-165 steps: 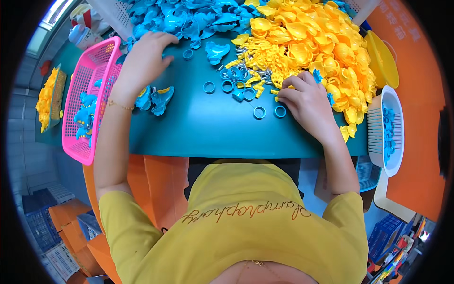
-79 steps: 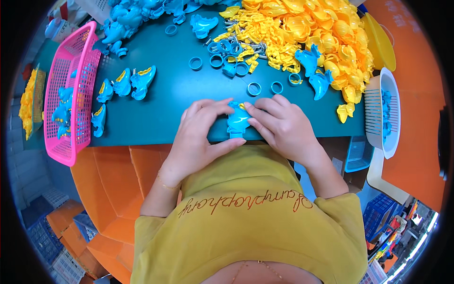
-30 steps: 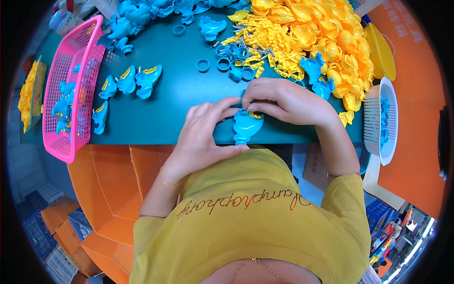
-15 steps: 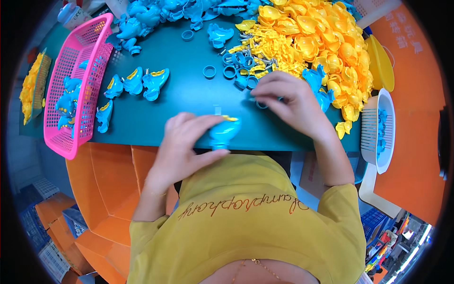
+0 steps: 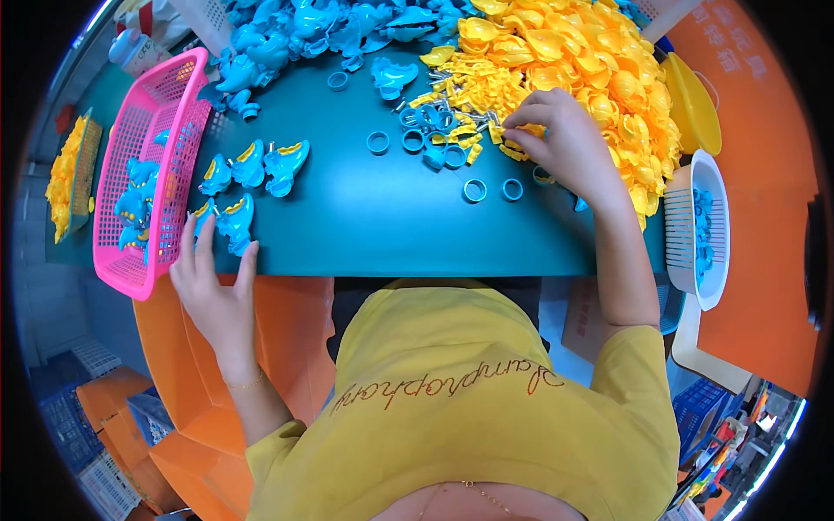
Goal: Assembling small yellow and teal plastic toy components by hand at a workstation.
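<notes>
"Where is the person's left hand (image 5: 215,291)?"
"Open, fingers spread, at the nearest blue toy half with yellow trim (image 5: 235,222). That piece lies on the green table (image 5: 373,230), right of the pink mesh basket (image 5: 179,187); contact is unclear."
"And the right hand (image 5: 571,143)?"
"Fingers and thumb curl beside the small yellow plastic pieces (image 5: 493,80); whether it grips one cannot be told."

A green table (image 5: 365,230) carries a heap of blue pieces (image 5: 321,30) at the far side and a heap of yellow shells (image 5: 608,82) toward the right, with small yellow parts (image 5: 486,82) beside it. Blue rings (image 5: 474,201) lie around the middle; yellow-edged blue pieces (image 5: 282,171) sit left, just beside a pink basket (image 5: 176,187).
</notes>
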A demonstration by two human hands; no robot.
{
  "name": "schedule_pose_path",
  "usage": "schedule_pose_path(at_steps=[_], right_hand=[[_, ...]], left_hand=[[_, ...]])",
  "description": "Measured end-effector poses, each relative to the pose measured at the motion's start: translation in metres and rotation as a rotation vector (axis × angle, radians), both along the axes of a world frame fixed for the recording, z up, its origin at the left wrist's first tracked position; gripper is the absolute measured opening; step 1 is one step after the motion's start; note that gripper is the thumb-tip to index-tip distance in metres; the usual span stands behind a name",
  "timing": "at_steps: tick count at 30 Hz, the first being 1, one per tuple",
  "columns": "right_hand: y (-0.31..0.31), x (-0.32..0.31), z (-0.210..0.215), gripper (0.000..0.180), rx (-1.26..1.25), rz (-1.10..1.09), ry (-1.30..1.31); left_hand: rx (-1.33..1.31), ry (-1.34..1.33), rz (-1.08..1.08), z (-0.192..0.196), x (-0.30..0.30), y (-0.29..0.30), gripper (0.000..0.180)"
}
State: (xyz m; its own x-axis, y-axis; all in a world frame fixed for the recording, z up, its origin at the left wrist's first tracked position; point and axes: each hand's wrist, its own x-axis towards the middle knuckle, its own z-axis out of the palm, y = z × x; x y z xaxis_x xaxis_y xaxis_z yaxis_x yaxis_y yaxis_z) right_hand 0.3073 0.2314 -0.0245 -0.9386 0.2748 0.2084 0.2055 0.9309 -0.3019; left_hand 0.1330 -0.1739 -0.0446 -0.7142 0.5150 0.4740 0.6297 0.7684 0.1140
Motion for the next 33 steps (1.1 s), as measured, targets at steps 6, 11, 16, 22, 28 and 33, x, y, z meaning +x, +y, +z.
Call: schedule_pose_path(at_steps=[6,11,16,22,28,33], right_hand=[[-0.017,-0.006,-0.012,0.015,-0.002,0.142,0.030],[-0.019,-0.012,-0.012,0.014,0.056,0.180,-0.037],[-0.026,-0.005,-0.014,0.015,0.076,0.142,-0.044],[-0.028,-0.002,-0.013,0.016,-0.024,0.204,-0.011],[-0.020,0.002,-0.027,0.018,-0.050,0.155,0.009],[-0.047,0.027,-0.002,0.017,-0.366,0.076,0.159]], left_hand=[[0.069,0.130,-0.200,0.045,-0.005,0.056,0.037],[0.007,0.098,-0.774,0.065,-0.039,0.155,0.030],[-0.263,-0.052,-0.908,0.030,-0.075,0.219,0.030],[-0.247,-0.089,-0.848,0.027,-0.088,0.217,0.016],[0.037,-0.224,-0.964,0.063,-0.014,0.159,0.017],[0.094,-0.607,-1.034,0.015,0.057,0.106,0.023]])
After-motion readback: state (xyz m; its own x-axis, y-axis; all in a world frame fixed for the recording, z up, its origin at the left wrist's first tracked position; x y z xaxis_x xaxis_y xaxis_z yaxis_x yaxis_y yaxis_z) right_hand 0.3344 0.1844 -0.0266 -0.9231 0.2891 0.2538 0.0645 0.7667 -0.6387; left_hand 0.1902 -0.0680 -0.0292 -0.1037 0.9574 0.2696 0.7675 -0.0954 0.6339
